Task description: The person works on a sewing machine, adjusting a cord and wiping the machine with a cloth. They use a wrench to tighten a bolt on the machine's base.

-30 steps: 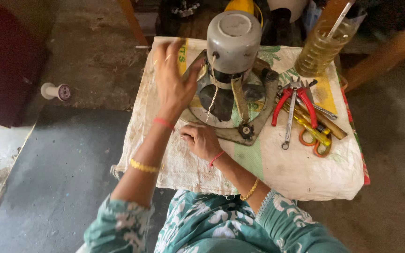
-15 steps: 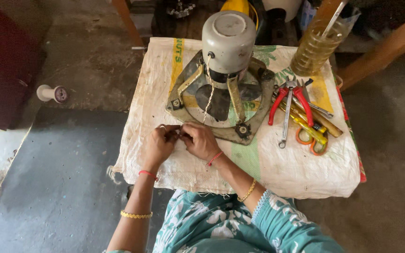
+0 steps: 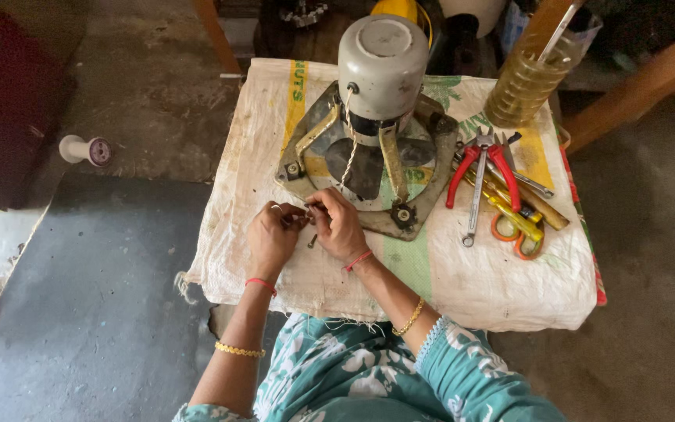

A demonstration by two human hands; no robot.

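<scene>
Concrete floor all round, grey and stained, and in the middle one small desk (image 3: pixel 556 289) draped in a white woven sack. Sitting at the far middle of that desk: one motor unit (image 3: pixel 380 70) with a pale grey round housing, upright on its flat metal mounting plate (image 3: pixel 423 211). Plate showing bolts at two of its corners, the rest hard to make out.

Working now at the near left of the desk, just off the plate's near edge. Left hand (image 3: pixel 271 238) and right hand (image 3: pixel 341 227) meeting fingertip to fingertip, both pinching one small dark part (image 3: pixel 306 217), likely a screw or nut, too tiny to name surely. Fingers closed on it from both sides. One more small dark bit (image 3: pixel 312 241) lying on the sack just below the hands.

Judging progress: motor seated on the plate, small hardware apparently being sorted or fitted, tools untouched for the moment.

Counting along the right edge: one pair of red-handled pliers (image 3: pixel 482 168), one spanner (image 3: pixel 474 207), one pair of orange-handled scissors (image 3: pixel 513 234), a couple of yellow-handled tools (image 3: pixel 509 209) bunched together. One plastic bottle (image 3: pixel 529 74) of yellowish liquid at the far right corner. One white spool (image 3: pixel 83 150) lying off on the floor, well left.
</scene>
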